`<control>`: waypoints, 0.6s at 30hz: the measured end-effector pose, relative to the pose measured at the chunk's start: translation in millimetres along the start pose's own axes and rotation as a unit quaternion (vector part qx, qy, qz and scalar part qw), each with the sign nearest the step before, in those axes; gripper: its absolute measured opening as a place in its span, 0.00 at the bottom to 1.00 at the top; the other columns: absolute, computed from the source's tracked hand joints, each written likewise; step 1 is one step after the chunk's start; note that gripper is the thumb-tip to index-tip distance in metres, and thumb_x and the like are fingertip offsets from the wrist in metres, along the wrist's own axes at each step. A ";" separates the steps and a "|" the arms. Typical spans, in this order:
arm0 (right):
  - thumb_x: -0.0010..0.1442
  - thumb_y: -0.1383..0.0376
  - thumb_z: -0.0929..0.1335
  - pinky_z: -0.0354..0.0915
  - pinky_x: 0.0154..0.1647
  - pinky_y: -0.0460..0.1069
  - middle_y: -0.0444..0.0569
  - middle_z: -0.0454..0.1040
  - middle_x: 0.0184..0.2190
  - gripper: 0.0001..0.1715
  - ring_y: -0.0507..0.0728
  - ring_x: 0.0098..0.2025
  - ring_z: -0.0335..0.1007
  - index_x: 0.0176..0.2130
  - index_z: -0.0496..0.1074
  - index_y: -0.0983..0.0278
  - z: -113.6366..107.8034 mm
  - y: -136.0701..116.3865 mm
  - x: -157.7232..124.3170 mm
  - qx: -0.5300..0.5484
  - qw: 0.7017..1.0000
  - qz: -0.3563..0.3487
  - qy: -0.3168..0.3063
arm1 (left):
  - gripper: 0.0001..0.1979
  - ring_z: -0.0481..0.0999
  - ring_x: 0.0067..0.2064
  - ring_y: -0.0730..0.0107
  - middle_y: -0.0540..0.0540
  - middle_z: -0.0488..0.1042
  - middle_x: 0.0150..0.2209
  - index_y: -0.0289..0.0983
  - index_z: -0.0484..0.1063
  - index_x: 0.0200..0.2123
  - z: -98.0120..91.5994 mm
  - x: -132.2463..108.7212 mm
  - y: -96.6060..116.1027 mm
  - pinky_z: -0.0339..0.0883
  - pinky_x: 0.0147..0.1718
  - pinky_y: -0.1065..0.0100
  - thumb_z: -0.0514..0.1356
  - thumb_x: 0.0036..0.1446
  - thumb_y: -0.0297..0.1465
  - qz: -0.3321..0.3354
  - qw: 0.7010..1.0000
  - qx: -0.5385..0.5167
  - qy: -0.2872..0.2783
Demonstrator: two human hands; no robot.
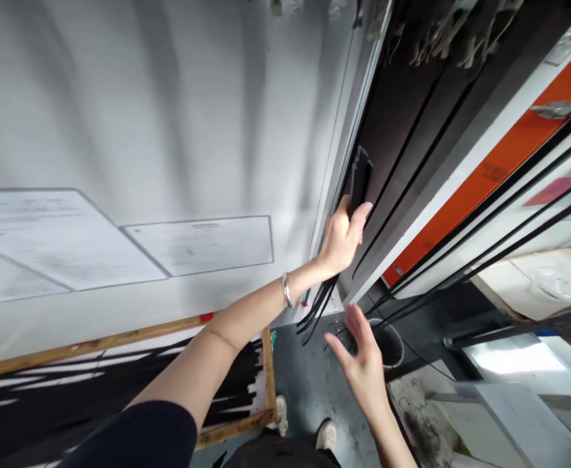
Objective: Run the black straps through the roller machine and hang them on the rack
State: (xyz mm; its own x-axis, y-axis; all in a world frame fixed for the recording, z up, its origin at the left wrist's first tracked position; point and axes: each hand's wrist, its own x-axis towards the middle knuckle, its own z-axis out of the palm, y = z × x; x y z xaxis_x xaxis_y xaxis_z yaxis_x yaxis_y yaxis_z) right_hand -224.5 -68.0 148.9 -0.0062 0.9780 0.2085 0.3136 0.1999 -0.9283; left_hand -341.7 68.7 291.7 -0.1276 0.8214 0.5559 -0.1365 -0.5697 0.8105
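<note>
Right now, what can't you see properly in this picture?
Head view:
Papers on the wall: print too blurred to read.
Black strips: middle hidden inside the left hand.
Bucket: partly behind the right hand; contents not visible.
Pale things hanging at the top: cut off by the frame edge.

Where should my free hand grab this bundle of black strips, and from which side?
Probably take the strips just below the left hand, where the loose tails hang and splay. Come from the right with the right hand: it is open close by, and the wall blocks the left.
</note>
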 end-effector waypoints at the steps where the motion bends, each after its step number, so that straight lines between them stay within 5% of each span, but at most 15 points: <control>1: 0.50 0.51 0.75 0.60 0.63 0.61 0.62 0.63 0.63 0.52 0.66 0.63 0.62 0.65 0.57 0.67 13.7 6.6 9.7 -0.013 1.000 -0.018 0.010 | 0.14 0.64 0.20 0.78 0.56 0.61 0.23 0.41 0.60 0.33 1.0 -15.1 10.3 0.62 0.21 0.71 0.51 0.65 0.44 -0.009 0.999 -0.032 -0.005; 4: 0.51 0.49 0.73 0.61 0.61 0.60 0.62 0.71 0.56 0.45 0.67 0.58 0.66 0.60 0.64 0.71 46.2 31.6 17.0 -0.006 1.000 -0.017 -0.011 | 0.16 0.64 0.20 0.78 0.56 0.60 0.23 0.40 0.61 0.30 -4.3 -57.8 47.6 0.68 0.24 0.70 0.49 0.67 0.43 -0.031 0.991 -0.130 -0.019; 7: 0.58 0.48 0.67 0.70 0.45 0.54 0.55 0.79 0.35 0.29 0.63 0.40 0.76 0.44 0.74 0.71 56.9 69.7 -20.6 0.011 0.994 0.048 -0.094 | 0.17 0.61 0.19 0.79 0.56 0.57 0.22 0.40 0.61 0.29 -33.7 -96.0 91.0 0.69 0.23 0.70 0.50 0.66 0.45 -0.034 0.984 -0.169 0.036; 12: 0.57 0.48 0.65 0.68 0.31 0.50 0.48 0.74 0.23 0.24 0.60 0.27 0.72 0.33 0.74 0.66 25.0 151.9 -136.5 -0.095 0.970 0.039 -0.218 | 0.20 0.54 0.16 0.81 0.57 0.53 0.20 0.39 0.59 0.29 -126.9 -171.2 174.9 0.58 0.16 0.75 0.43 0.69 0.44 -0.020 0.964 -0.035 0.262; 18: 0.53 0.50 0.61 0.73 0.36 0.53 0.56 0.80 0.28 0.23 0.68 0.35 0.79 0.34 0.76 0.61 -14.1 214.5 -240.9 -0.195 0.899 0.063 -0.386 | 0.24 0.50 0.20 0.84 0.57 0.49 0.20 0.37 0.56 0.27 -259.9 -289.2 258.6 0.49 0.20 0.80 0.38 0.69 0.47 -0.007 0.863 0.082 0.498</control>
State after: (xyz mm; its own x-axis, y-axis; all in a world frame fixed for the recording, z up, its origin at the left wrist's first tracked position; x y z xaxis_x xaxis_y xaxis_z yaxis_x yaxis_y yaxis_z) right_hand -142.4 -261.5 -96.2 -0.5577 0.7714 -0.3065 0.6666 0.1962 -0.7191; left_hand -595.5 -323.3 292.4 -0.9194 0.3514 0.1767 -0.0153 -0.4808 0.8767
